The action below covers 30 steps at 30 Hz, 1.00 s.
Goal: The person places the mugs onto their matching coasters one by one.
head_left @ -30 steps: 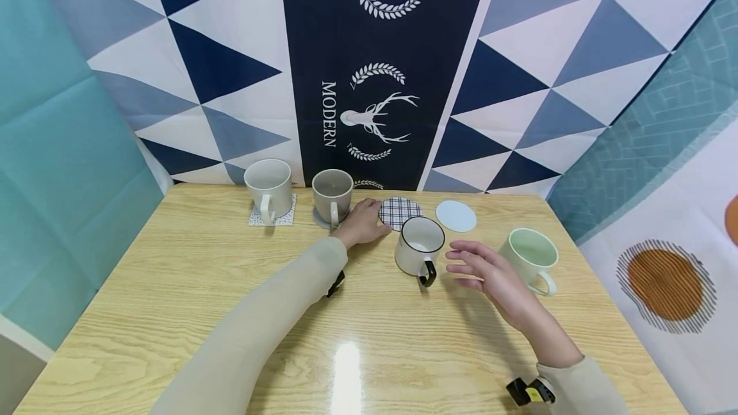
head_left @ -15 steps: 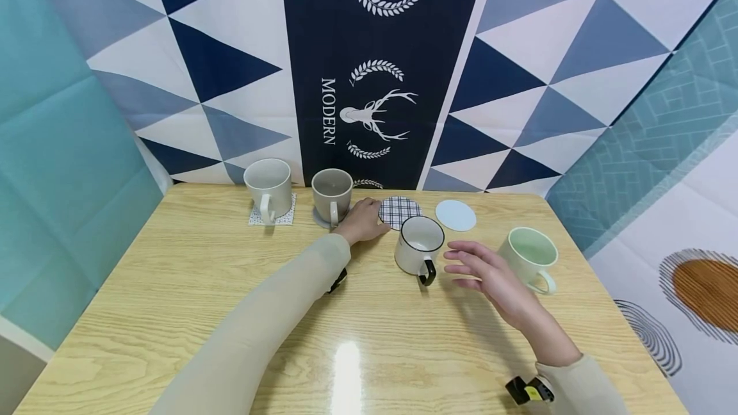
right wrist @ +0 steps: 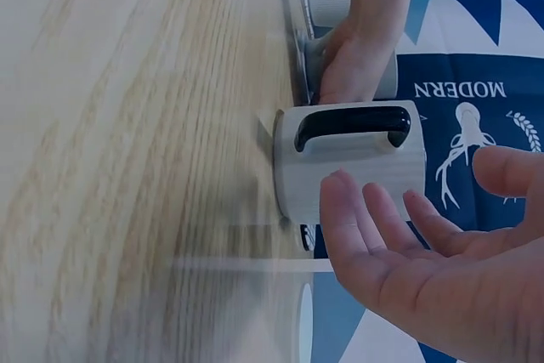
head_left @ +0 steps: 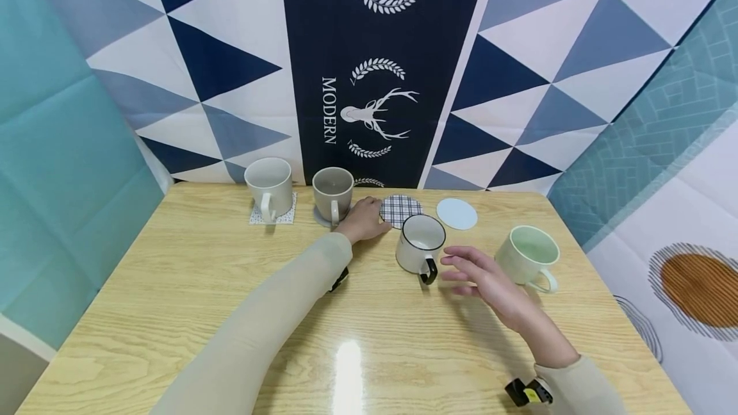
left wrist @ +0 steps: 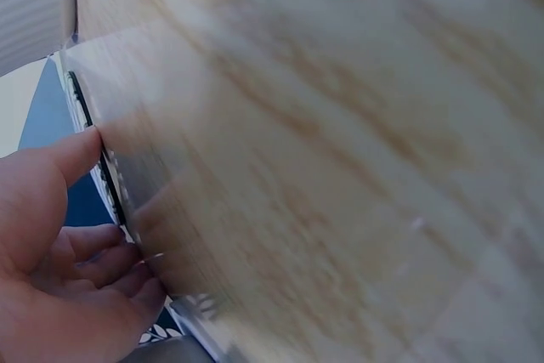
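My left hand [head_left: 363, 219] rests at the left edge of a round plaid coaster [head_left: 400, 209], its thumb and fingertips spread on the rim. In the left wrist view the coaster [left wrist: 107, 178] shows edge-on, with thumb and fingers at it. A white mug with a black rim and black handle [head_left: 416, 253] stands upright just in front of the coaster, handle toward me. My right hand [head_left: 487, 284] hovers right of this mug, fingers loosely bent and holding nothing. In the right wrist view the fingertips overlap the mug's side [right wrist: 297, 189].
A white mug [head_left: 271, 186] stands on a square speckled coaster [head_left: 285, 215] at the back left. Beside it a grey-beige mug [head_left: 332, 189] stands on a grey coaster [head_left: 320, 218]. A round pale blue coaster [head_left: 457, 214] lies back right; a pale green mug [head_left: 521, 261] stands right of my right hand.
My right hand has shifted slightly left and down toward the black-rimmed mug, its fingers a little more bent. My left hand stays at the plaid coaster; the mugs have not moved.
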Each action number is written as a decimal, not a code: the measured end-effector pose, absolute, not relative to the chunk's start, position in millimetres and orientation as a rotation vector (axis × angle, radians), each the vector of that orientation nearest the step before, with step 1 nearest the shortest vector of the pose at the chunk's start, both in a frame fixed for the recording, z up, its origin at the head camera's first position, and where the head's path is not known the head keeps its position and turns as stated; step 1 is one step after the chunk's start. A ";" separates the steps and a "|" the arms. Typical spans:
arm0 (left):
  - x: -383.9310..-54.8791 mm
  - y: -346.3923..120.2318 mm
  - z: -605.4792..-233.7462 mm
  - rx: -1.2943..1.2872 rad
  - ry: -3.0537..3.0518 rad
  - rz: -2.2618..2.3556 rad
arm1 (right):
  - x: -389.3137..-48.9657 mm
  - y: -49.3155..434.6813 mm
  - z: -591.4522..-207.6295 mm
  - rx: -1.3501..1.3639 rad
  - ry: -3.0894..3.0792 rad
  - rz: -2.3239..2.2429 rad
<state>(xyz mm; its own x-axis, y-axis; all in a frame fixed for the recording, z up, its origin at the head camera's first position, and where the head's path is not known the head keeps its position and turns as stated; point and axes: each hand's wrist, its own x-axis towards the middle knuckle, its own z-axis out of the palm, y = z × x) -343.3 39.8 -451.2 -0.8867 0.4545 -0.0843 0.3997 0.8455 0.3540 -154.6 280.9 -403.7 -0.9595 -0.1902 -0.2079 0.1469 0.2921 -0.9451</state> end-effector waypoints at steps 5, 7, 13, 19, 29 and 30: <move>-342.3 39.8 -448.5 0.658 2.856 0.497 | -155.3 278.0 -405.9 -0.040 2.262 -1.690; -342.2 39.7 -448.6 0.654 2.858 0.498 | -155.7 277.1 -407.5 -0.041 2.250 -1.689; -342.4 40.2 -449.1 0.651 2.862 0.511 | -156.7 274.2 -412.8 -0.022 2.214 -1.724; -339.7 40.4 -447.0 0.643 2.859 0.510 | -156.2 269.9 -417.9 -0.024 2.172 -1.748; -339.1 40.1 -446.3 0.648 2.866 0.522 | -159.1 262.3 -427.6 -0.063 2.036 -1.804; -339.4 40.0 -446.9 0.645 2.865 0.526 | -159.5 261.6 -428.3 -0.069 2.026 -1.805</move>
<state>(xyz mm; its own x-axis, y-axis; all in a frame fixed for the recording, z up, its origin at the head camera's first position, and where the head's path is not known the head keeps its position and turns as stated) -339.4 40.0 -446.9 -0.8946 0.4405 -0.0755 0.3850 0.8454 0.3703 -159.5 261.6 -428.3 -0.9090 -0.3117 -0.2768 0.2391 0.1543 -0.9587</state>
